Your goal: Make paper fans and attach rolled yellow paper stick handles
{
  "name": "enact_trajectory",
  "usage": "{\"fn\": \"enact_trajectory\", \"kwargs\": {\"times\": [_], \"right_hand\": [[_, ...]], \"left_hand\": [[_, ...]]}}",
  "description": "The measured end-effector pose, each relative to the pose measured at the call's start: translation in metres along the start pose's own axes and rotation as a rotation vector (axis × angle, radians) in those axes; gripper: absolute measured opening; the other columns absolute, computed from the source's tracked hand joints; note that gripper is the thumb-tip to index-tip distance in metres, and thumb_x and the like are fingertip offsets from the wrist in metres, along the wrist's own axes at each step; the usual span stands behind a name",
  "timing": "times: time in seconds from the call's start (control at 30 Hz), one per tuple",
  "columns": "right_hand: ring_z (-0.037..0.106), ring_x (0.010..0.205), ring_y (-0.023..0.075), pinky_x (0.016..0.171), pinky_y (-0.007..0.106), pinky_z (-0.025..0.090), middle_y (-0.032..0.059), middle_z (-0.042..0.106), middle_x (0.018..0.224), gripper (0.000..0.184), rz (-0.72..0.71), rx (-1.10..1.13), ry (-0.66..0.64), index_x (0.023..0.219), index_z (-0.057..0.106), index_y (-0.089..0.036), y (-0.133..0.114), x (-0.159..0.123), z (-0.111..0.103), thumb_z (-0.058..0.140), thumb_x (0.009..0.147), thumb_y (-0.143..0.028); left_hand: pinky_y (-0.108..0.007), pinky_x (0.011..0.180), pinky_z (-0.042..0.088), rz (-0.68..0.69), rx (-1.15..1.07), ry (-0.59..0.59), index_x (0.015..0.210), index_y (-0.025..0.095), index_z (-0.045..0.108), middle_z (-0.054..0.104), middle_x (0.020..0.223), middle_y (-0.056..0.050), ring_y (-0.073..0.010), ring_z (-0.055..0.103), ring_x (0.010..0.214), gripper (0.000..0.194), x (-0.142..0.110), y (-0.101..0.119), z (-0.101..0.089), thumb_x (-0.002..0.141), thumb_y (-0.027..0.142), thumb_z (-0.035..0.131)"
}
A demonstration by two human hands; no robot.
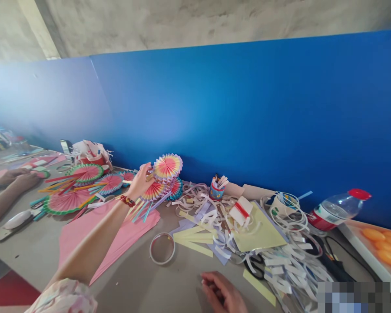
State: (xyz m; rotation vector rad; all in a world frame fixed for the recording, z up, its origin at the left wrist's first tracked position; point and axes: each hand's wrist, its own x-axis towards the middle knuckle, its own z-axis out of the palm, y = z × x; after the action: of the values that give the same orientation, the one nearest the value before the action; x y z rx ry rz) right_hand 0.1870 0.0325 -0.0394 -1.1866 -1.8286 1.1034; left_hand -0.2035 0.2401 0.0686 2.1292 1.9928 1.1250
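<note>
My left hand (141, 182) reaches out over the table, closed on a round pleated paper fan (167, 167) with a pink centre, a yellow ring and a purple-white edge. The fingers grip it at its lower left, where its handle is partly hidden. Right below it lies a similar fan (154, 191), next to a blue-edged fan (175, 189). Close to the table's front, my right hand (223, 292) rests with loosely curled fingers, holding nothing visible. A roll of tape (162, 248) lies to its upper left, and black-handled scissors (255, 266) to its upper right.
Pink paper sheets (124, 243) lie under my left arm. White paper scraps (289, 269) heap up on the right, near a bottle (340, 211) and a box of orange items (382, 245). More fans (68, 202) and another person's hands (22, 178) are at left. A blue panel (215, 117) stands behind.
</note>
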Motion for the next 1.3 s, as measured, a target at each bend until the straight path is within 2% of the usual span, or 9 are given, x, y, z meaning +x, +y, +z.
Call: {"fn": "enact_trajectory", "kwargs": {"times": [0.13,0.4,0.5,0.6,0.83,0.93,1.03,1.2,1.3], "right_hand": [[0.068,0.068,0.0155,0.061,0.018,0.054,0.0046,0.074,0.086,0.033,-0.01,-0.007,-0.004,0.099,0.072,-0.023,0.0,0.0,0.0,0.054,0.094,-0.05],[0.068,0.071,0.015,0.062,0.018,0.053,0.0039,0.073,0.089,0.028,-0.004,-0.069,-0.029,0.102,0.07,-0.025,0.005,-0.002,0.002,0.053,0.096,-0.047],[0.068,0.071,0.0152,0.062,0.018,0.052,0.0038,0.073,0.09,0.029,0.001,-0.076,-0.038,0.102,0.07,-0.025,0.004,-0.002,0.002,0.053,0.096,-0.047],[0.068,0.073,0.016,0.066,0.019,0.053,0.0044,0.073,0.09,0.031,-0.001,-0.071,-0.042,0.102,0.07,-0.025,0.005,-0.002,0.002,0.052,0.096,-0.049],[0.068,0.071,0.0156,0.063,0.018,0.053,0.0046,0.073,0.089,0.033,-0.009,-0.077,-0.054,0.102,0.069,-0.025,0.007,-0.001,0.002,0.049,0.097,-0.05],[0.068,0.071,0.0153,0.063,0.018,0.052,0.0042,0.072,0.089,0.033,-0.008,-0.076,-0.053,0.103,0.07,-0.025,0.004,-0.001,0.002,0.049,0.096,-0.05],[0.067,0.069,0.0149,0.06,0.018,0.051,0.0039,0.072,0.086,0.035,0.009,-0.084,-0.037,0.1,0.07,-0.025,0.001,-0.002,0.004,0.049,0.096,-0.053],[0.064,0.065,0.0147,0.057,0.019,0.049,0.003,0.07,0.081,0.044,0.023,-0.072,0.09,0.095,0.071,-0.026,-0.002,-0.004,0.01,0.047,0.093,-0.063],[0.064,0.065,0.0151,0.057,0.019,0.049,0.0035,0.07,0.081,0.048,0.016,-0.071,0.117,0.094,0.072,-0.026,-0.001,-0.005,0.013,0.046,0.092,-0.066]], "left_hand": [[-0.041,0.1,0.047,0.014,0.046,-0.043,0.144,0.019,0.038,0.057,0.138,-0.013,-0.0298,0.058,0.122,0.062,-0.007,-0.002,-0.008,0.088,0.04,0.053],[-0.038,0.089,0.051,0.015,0.095,-0.096,0.138,0.021,0.048,0.064,0.129,-0.012,-0.0325,0.064,0.111,0.061,-0.018,0.005,-0.02,0.084,0.047,0.059],[-0.037,0.084,0.051,0.002,0.069,-0.07,0.135,0.022,0.052,0.069,0.117,-0.01,-0.0309,0.068,0.101,0.054,-0.019,0.007,-0.018,0.084,0.039,0.057],[-0.035,0.084,0.051,-0.012,-0.002,-0.025,0.132,0.023,0.055,0.07,0.114,-0.008,-0.0282,0.068,0.101,0.049,-0.02,0.006,-0.015,0.084,0.033,0.054],[-0.034,0.08,0.053,-0.056,-0.225,0.122,0.126,0.019,0.059,0.071,0.106,-0.008,-0.0247,0.068,0.092,0.049,-0.025,0.006,-0.014,0.083,0.041,0.061],[-0.034,0.08,0.054,-0.07,-0.339,0.207,0.13,0.019,0.056,0.069,0.112,-0.01,-0.0249,0.067,0.098,0.053,-0.033,0.02,-0.017,0.083,0.044,0.062],[-0.031,0.079,0.056,-0.066,-0.462,0.245,0.137,0.02,0.05,0.066,0.119,-0.011,-0.0237,0.067,0.103,0.057,-0.043,0.045,-0.016,0.086,0.042,0.062],[-0.027,0.073,0.057,-0.017,-0.624,0.22,0.14,0.026,0.048,0.066,0.116,-0.009,-0.0189,0.07,0.093,0.054,-0.053,0.092,0.005,0.089,0.038,0.061],[-0.027,0.071,0.058,-0.006,-0.672,0.265,0.142,0.026,0.047,0.066,0.116,-0.009,-0.0184,0.069,0.091,0.055,-0.047,0.106,0.017,0.09,0.037,0.061]]}}
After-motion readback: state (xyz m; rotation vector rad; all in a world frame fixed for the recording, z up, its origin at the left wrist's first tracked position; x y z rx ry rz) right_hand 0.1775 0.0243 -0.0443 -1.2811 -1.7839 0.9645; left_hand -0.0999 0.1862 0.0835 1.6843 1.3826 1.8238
